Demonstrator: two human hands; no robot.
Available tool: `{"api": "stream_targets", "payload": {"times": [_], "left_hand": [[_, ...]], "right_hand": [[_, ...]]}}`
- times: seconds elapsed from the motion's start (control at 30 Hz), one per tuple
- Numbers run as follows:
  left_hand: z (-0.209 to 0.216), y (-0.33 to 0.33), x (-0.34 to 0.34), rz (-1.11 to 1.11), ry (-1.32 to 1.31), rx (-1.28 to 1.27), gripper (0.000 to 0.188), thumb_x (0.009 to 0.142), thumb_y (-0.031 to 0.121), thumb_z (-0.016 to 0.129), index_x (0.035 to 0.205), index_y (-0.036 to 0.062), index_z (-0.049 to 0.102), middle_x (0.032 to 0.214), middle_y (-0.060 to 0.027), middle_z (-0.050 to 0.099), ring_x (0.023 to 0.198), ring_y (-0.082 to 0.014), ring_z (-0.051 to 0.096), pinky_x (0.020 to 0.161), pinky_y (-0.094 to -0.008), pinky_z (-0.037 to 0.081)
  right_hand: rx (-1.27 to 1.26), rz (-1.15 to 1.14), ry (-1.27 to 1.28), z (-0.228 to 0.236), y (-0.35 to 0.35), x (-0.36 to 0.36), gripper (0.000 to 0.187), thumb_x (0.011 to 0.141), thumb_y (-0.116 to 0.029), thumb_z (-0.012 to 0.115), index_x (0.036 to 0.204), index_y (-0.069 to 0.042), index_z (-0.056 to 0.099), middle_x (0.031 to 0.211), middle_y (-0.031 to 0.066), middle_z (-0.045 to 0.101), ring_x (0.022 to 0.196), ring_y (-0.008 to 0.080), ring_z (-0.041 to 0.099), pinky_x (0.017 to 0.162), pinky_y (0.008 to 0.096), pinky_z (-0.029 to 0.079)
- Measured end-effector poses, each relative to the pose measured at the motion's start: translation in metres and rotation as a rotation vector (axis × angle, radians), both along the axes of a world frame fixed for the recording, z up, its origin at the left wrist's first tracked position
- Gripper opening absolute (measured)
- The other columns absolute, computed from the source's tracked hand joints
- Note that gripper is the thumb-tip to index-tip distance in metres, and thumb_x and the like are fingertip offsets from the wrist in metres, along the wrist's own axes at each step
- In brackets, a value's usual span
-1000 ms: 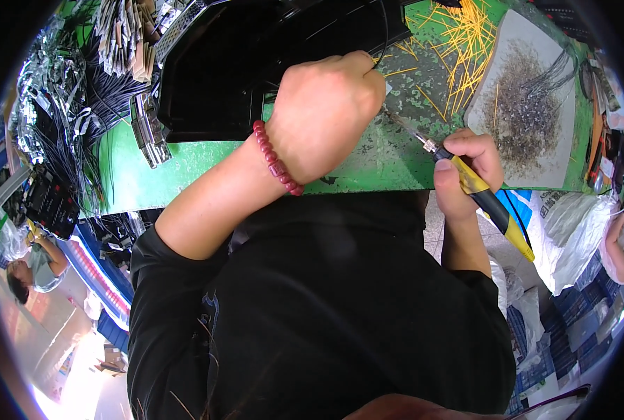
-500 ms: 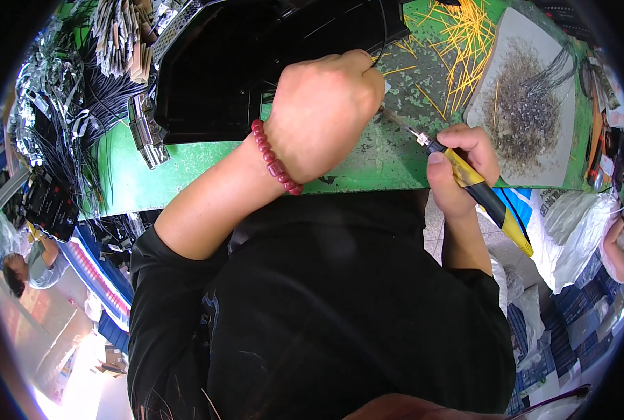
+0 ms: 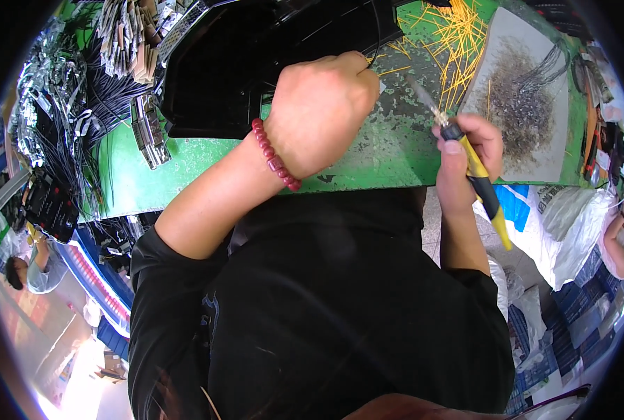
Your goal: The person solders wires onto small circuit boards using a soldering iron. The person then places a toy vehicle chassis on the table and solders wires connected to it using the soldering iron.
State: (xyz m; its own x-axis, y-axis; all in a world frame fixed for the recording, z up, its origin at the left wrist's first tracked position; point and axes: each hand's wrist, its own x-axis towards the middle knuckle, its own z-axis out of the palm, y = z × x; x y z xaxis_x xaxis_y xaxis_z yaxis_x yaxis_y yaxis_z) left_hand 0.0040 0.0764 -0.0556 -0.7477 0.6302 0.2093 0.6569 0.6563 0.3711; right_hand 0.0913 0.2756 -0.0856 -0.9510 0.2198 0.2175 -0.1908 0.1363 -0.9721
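Observation:
In my right hand is a soldering iron with a yellow and black handle, gripped between thumb and fingers. Its metal tip is blurred and points up and away, apart from my left hand. My left hand, with a red bead bracelet at its wrist, is curled closed, back upward. The fingertips are hidden beneath it. A thin black wire runs down into its fingers. Just behind and left of that hand lies a large black plastic housing.
Thin yellow sticks lie scattered at the back right of the green table. Beside them a pale board carries dark debris and black wires. Bundled black cables and stacked metal-and-brown pieces crowd the left. Another person is at far left.
My right hand has drawn the soldering iron away from my left hand and turned its tip more upward. My left hand has shifted slightly left with the wire.

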Motion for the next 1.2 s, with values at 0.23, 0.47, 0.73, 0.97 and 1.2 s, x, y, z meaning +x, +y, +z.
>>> {"api": "stream_targets", "payload": {"times": [0.23,0.47,0.73,0.97,1.2], "left_hand": [[0.010,-0.006,-0.002,0.030,-0.121,0.071,0.005,0.075,0.007,0.068,0.077,0.0036,0.064,0.079,-0.0072,0.062,0.071,-0.0271,0.063,0.060,-0.0354,0.051],[0.027,-0.020,-0.004,0.033,-0.378,0.358,0.007,0.075,0.003,0.067,0.079,-0.0016,0.063,0.076,-0.0132,0.061,0.069,-0.0281,0.061,0.062,-0.0344,0.048],[0.038,-0.028,0.025,0.074,0.090,0.304,0.040,0.063,0.003,0.074,0.101,0.0078,0.063,0.089,-0.0085,0.061,0.075,-0.0258,0.061,0.063,-0.0363,0.051],[0.054,-0.045,0.020,0.098,0.265,0.366,0.041,0.068,-0.007,0.068,0.108,0.0051,0.066,0.070,-0.0072,0.063,0.060,-0.0242,0.061,0.054,-0.0332,0.050],[0.084,-0.069,0.029,0.112,0.029,0.453,0.022,0.078,0.000,0.067,0.100,0.0030,0.068,0.078,-0.0122,0.066,0.069,-0.0258,0.065,0.058,-0.0334,0.051]], "right_hand": [[0.306,0.261,-0.023,0.010,-0.002,-0.006,0.030,0.092,-0.011,0.063,0.118,0.001,0.053,0.088,0.0168,0.070,0.073,0.0195,0.068,0.065,0.0275,0.054],[0.713,0.294,0.680,0.012,-0.023,-0.059,0.045,0.071,-0.002,0.074,0.110,-0.015,0.057,0.088,0.0035,0.067,0.076,0.0235,0.064,0.073,0.0369,0.050],[0.255,0.145,0.406,0.042,-0.058,-0.038,0.040,0.076,0.007,0.073,0.109,-0.002,0.052,0.082,0.0089,0.064,0.069,0.0167,0.065,0.069,0.0277,0.052],[-0.162,0.249,0.291,0.069,-0.057,-0.051,0.048,0.083,0.009,0.065,0.120,-0.004,0.037,0.083,0.0179,0.067,0.078,0.0223,0.069,0.070,0.0284,0.054],[-0.220,0.114,0.300,0.066,-0.024,-0.060,0.052,0.081,0.004,0.071,0.121,-0.003,0.038,0.085,0.0191,0.068,0.076,0.0184,0.067,0.073,0.0268,0.052]]}}
